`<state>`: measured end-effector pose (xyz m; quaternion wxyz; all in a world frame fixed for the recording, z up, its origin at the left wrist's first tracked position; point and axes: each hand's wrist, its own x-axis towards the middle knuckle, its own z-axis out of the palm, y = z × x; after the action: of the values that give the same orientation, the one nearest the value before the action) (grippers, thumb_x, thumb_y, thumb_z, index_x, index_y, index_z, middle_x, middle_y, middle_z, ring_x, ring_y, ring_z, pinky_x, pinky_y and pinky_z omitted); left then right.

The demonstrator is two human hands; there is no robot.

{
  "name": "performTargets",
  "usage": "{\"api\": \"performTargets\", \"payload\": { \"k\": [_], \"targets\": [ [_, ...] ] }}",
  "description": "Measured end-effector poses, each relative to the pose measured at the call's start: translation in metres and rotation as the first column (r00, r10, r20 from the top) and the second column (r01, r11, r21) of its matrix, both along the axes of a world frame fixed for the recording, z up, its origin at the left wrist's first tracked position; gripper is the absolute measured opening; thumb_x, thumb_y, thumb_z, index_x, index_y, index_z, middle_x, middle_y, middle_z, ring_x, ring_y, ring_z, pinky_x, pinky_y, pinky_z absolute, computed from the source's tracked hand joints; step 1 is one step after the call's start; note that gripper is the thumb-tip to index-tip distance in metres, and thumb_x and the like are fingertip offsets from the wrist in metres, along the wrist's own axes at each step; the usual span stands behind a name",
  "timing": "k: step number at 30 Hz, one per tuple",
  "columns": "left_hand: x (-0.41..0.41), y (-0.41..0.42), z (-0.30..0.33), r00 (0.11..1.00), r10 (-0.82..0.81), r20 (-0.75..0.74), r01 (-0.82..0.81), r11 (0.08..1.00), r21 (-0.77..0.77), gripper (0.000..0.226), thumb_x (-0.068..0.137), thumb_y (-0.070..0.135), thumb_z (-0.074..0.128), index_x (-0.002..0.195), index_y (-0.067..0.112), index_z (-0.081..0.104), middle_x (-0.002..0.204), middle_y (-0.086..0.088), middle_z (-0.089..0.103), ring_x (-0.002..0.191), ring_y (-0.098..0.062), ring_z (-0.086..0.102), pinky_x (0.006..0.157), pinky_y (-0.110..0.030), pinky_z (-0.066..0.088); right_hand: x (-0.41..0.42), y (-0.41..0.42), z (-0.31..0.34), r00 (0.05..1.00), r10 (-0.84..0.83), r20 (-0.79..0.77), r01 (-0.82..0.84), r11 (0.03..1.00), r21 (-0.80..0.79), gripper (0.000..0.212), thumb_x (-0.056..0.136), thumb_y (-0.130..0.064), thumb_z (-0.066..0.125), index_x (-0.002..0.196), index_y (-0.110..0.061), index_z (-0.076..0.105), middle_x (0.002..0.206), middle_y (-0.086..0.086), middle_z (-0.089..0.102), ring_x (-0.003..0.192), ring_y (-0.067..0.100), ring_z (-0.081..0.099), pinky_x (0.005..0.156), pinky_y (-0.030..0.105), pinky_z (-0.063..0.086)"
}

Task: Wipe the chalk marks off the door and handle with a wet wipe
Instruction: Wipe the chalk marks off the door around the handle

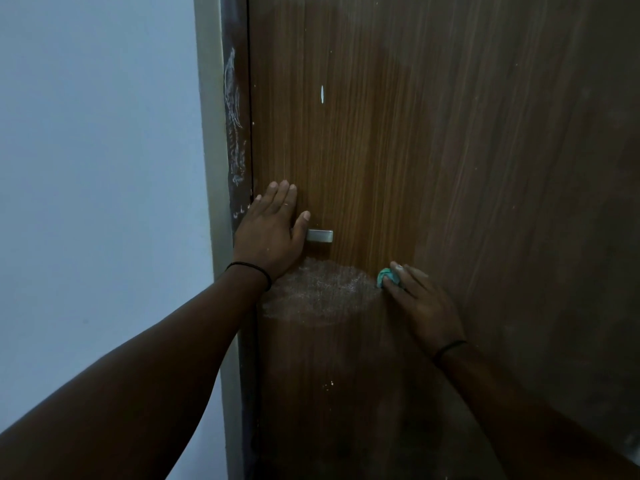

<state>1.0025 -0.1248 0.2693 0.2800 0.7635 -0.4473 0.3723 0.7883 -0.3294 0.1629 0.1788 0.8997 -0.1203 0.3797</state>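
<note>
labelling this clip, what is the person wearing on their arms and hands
Both forearms are bare, with no sleeves in view. The left hand and the right hand each have a thin black band at the wrist. No gloves or watch show.

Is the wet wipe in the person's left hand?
No, the teal wet wipe is bunched under the right hand's fingers, while the left hand lies flat and empty against the door.
</note>
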Motion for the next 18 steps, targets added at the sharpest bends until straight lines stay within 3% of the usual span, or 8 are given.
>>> {"api": "performTargets", "payload": {
  "k": [2, 5, 7, 11, 12, 14, 16, 18],
  "targets": [
    [-0.001, 0.000, 0.001, 1.000, -0.007, -0.008, 0.007, 1.000, -0.017, 0.059, 0.101, 0.044, 0.025, 0.149, 0.011, 0.031, 0.156, -0.009, 0.030, 0.147, -0.021, 0.019, 0.120, -0.040, 0.017, 0.001, -0.002, 0.018, 0.999, 0.047, 0.025, -0.047, 0.999, 0.006, 0.043, 0.076, -0.001, 0.071, 0.118, -0.007, 0.066, 0.128, 0.018, 0.059, 0.110, 0.037, 0.060, 0.082, 0.046, 0.056],
    [-0.002, 0.001, 0.003, 1.000, -0.001, -0.014, 0.001, 1.000, -0.018, 0.058, 0.101, 0.043, 0.025, 0.149, 0.011, 0.032, 0.156, -0.008, 0.031, 0.147, -0.021, 0.020, 0.119, -0.040, 0.018, 0.010, 0.004, 0.036, 0.993, 0.117, 0.000, -0.117, 0.992, 0.055, 0.022, 0.080, -0.001, 0.070, 0.101, -0.007, 0.069, 0.105, 0.012, 0.064, 0.094, 0.029, 0.063, 0.074, 0.041, 0.056],
    [-0.002, 0.002, 0.004, 1.000, 0.003, -0.013, -0.003, 1.000, 0.000, 0.056, 0.102, 0.041, 0.029, 0.149, 0.012, 0.030, 0.156, -0.008, 0.030, 0.147, -0.021, 0.019, 0.119, -0.039, 0.017, 0.014, 0.010, 0.038, 0.979, 0.150, 0.135, -0.176, 0.963, 0.206, 0.013, 0.084, -0.002, 0.068, 0.095, -0.008, 0.069, 0.097, 0.007, 0.064, 0.088, 0.023, 0.061, 0.073, 0.039, 0.053],
    [-0.009, 0.003, 0.005, 0.999, 0.004, -0.050, -0.002, 0.999, 0.038, 0.059, 0.100, 0.037, 0.037, 0.151, 0.011, 0.024, 0.158, -0.009, 0.025, 0.147, -0.022, 0.017, 0.119, -0.038, 0.015, 0.020, 0.034, 0.041, 0.885, 0.008, 0.465, -0.272, 0.821, 0.502, 0.028, 0.088, -0.005, 0.062, 0.112, -0.018, 0.062, 0.105, -0.007, 0.056, 0.092, 0.007, 0.055, 0.079, 0.024, 0.046],
    [-0.014, 0.004, 0.005, 0.998, -0.004, -0.067, 0.005, 1.000, 0.026, 0.059, 0.100, 0.036, 0.039, 0.151, 0.011, 0.024, 0.158, -0.009, 0.025, 0.147, -0.022, 0.018, 0.118, -0.038, 0.016, 0.018, 0.042, 0.043, 0.863, -0.020, 0.505, -0.324, 0.744, 0.584, 0.027, 0.090, -0.007, 0.059, 0.112, -0.021, 0.063, 0.110, -0.006, 0.058, 0.094, 0.001, 0.055, 0.083, 0.021, 0.046],
    [-0.030, 0.008, -0.003, 0.995, -0.042, -0.095, 0.039, 0.999, -0.037, 0.058, 0.098, 0.033, 0.043, 0.150, 0.012, 0.028, 0.156, -0.008, 0.031, 0.145, -0.022, 0.024, 0.117, -0.038, 0.021, 0.015, 0.060, 0.047, 0.791, -0.050, 0.610, -0.538, 0.419, 0.732, 0.024, 0.095, -0.006, 0.054, 0.104, -0.024, 0.066, 0.116, -0.001, 0.063, 0.099, 0.003, 0.059, 0.085, 0.024, 0.051],
    [-0.054, 0.015, -0.019, 0.984, -0.130, -0.119, 0.113, 0.984, -0.139, 0.053, 0.097, 0.030, 0.047, 0.146, 0.015, 0.036, 0.149, -0.008, 0.043, 0.138, -0.021, 0.038, 0.111, -0.041, 0.035, 0.007, 0.082, 0.047, 0.717, -0.102, 0.690, -0.692, 0.024, 0.722, 0.025, 0.096, -0.004, 0.052, 0.104, -0.021, 0.069, 0.119, 0.002, 0.063, 0.104, 0.015, 0.063, 0.078, 0.027, 0.056],
    [-0.079, 0.024, -0.037, 0.948, -0.263, -0.176, 0.220, 0.948, -0.232, 0.044, 0.097, 0.026, 0.052, 0.140, 0.017, 0.046, 0.126, -0.007, 0.063, 0.111, -0.015, 0.060, 0.093, -0.037, 0.052, -0.002, 0.107, 0.042, 0.660, -0.149, 0.737, -0.747, -0.243, 0.619, 0.024, 0.095, -0.002, 0.053, 0.107, -0.015, 0.069, 0.119, 0.005, 0.064, 0.107, 0.020, 0.065, 0.076, 0.023, 0.056]
  ]
}}
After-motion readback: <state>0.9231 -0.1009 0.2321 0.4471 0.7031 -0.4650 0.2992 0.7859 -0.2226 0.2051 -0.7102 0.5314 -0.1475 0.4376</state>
